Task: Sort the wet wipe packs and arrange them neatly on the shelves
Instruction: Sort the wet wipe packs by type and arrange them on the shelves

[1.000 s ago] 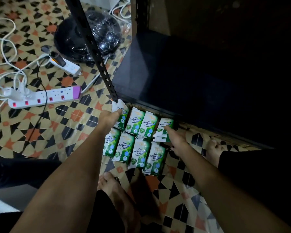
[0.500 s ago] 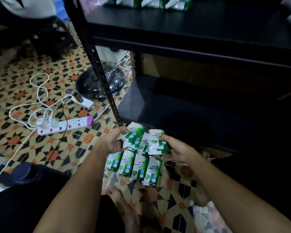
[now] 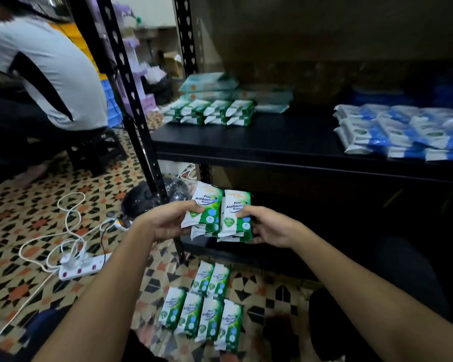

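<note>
Packs lifted off the tiled floor (image 3: 32, 246) a second ago now sit in small stacks, one pinched in the left hand (image 3: 168, 222), one in the right hand (image 3: 268, 226), held below the middle shelf (image 3: 246, 142). Six green packs (image 3: 204, 309) remain on the floor; matching green stacks (image 3: 209, 112) already line the shelf, their likely destination.
</note>
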